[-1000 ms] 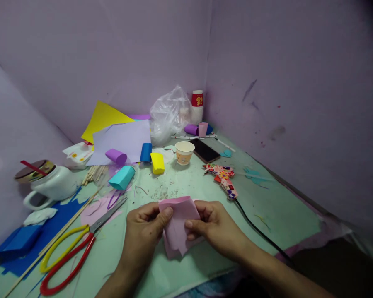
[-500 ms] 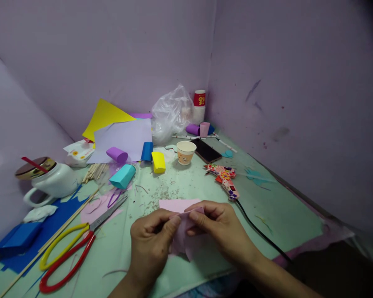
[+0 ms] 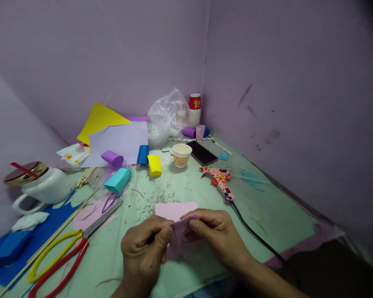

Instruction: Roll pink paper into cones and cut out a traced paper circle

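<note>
Between my two hands is a small folded piece of pink paper [image 3: 182, 229], held just above the table near its front edge. My left hand [image 3: 147, 246] pinches the paper's left end between thumb and forefinger. At the other end, my right hand [image 3: 219, 234] grips it with thumb on the near side and fingers behind. Partly covered by my hands, a flat pink sheet [image 3: 175, 210] lies underneath. A printed paper cup [image 3: 182, 156] stands beyond, and a flowered glue gun [image 3: 219, 180] rests to the right.
Red-and-yellow scissors [image 3: 83, 240] lie at left beside a wooden stick [image 3: 60, 227] and a white mug [image 3: 51, 188]. Folded paper pieces, turquoise [image 3: 118, 180] and yellow [image 3: 154, 166], sit mid-table. A phone [image 3: 202, 153] lies behind the cup. The glue gun's cord [image 3: 256, 234] runs off the right edge.
The view has shifted slightly, so everything sits a little further left and lower. The folded pink paper is tilted differently between my fingers; both hands still hold it.
</note>
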`<control>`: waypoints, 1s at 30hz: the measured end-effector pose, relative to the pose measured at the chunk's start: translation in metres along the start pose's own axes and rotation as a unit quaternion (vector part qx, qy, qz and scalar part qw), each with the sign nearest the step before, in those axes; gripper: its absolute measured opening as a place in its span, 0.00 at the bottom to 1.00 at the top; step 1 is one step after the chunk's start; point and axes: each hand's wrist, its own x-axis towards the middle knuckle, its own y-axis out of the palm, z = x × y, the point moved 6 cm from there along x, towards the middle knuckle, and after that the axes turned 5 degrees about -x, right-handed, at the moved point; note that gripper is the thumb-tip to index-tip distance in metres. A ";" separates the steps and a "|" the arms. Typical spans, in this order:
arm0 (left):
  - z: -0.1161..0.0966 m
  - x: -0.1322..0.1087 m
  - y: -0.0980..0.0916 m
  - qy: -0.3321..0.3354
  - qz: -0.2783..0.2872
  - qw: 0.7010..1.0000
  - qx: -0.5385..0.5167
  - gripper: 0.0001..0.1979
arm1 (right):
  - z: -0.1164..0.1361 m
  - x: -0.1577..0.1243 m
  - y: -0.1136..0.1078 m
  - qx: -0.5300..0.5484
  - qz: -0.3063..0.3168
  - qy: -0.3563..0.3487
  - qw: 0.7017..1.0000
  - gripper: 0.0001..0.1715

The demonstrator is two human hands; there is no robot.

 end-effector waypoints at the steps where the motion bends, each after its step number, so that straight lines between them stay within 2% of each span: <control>1: 0.000 0.000 0.001 -0.003 0.002 1.000 -0.004 0.06 | -0.001 0.000 0.001 0.012 0.004 0.008 1.000 0.13; 4: 0.001 -0.001 0.002 -0.007 0.005 1.000 -0.011 0.06 | -0.005 0.001 0.001 0.035 -0.010 0.039 0.999 0.15; 6: 0.001 -0.001 0.004 -0.007 0.004 1.000 -0.008 0.08 | -0.005 -0.001 -0.002 0.024 -0.034 0.035 0.999 0.15; 8: 0.002 -0.002 0.005 -0.012 -0.013 1.000 -0.012 0.06 | 0.001 -0.004 -0.006 -0.030 -0.065 -0.011 0.997 0.11; 9: 0.003 -0.002 0.004 -0.018 -0.032 0.999 -0.020 0.03 | 0.006 -0.006 -0.009 -0.073 -0.087 -0.055 0.992 0.08; 10: 0.003 -0.003 0.002 -0.023 -0.059 0.998 -0.028 0.02 | 0.013 -0.010 -0.011 -0.120 -0.115 -0.110 0.980 0.06; 11: 0.003 -0.004 0.000 -0.022 -0.087 0.996 -0.030 0.05 | 0.020 -0.014 -0.013 -0.164 -0.146 -0.173 0.960 0.07; 13: -0.001 -0.006 0.000 0.010 -0.108 0.994 -0.003 0.08 | 0.030 -0.024 -0.012 -0.235 -0.192 -0.291 0.907 0.17; 15: -0.009 -0.007 0.007 0.072 -0.063 0.994 0.051 0.07 | 0.034 -0.029 -0.003 -0.281 -0.188 -0.374 0.864 0.28; 18: -0.018 -0.010 0.020 0.144 0.025 0.981 0.130 0.10 | 0.028 -0.028 0.019 -0.325 -0.125 -0.425 0.835 0.36; 21: -0.024 -0.010 0.016 0.165 0.011 0.969 0.185 0.05 | 0.021 -0.028 0.036 -0.344 -0.076 -0.428 0.832 0.39; 23: -0.027 -0.008 0.011 0.184 -0.001 0.962 0.202 0.07 | 0.018 -0.029 0.041 -0.354 -0.040 -0.416 0.837 0.39; 25: -0.032 -0.006 0.008 0.218 0.021 0.950 0.224 0.10 | 0.019 -0.031 0.040 -0.362 -0.020 -0.397 0.843 0.36; 27: -0.033 -0.002 0.006 0.229 0.049 0.943 0.238 0.10 | 0.026 -0.030 0.029 -0.347 -0.056 -0.359 0.865 0.30; 30: -0.028 0.006 0.002 0.182 0.078 0.955 0.220 0.10 | 0.038 -0.020 0.002 -0.280 -0.166 -0.248 0.913 0.22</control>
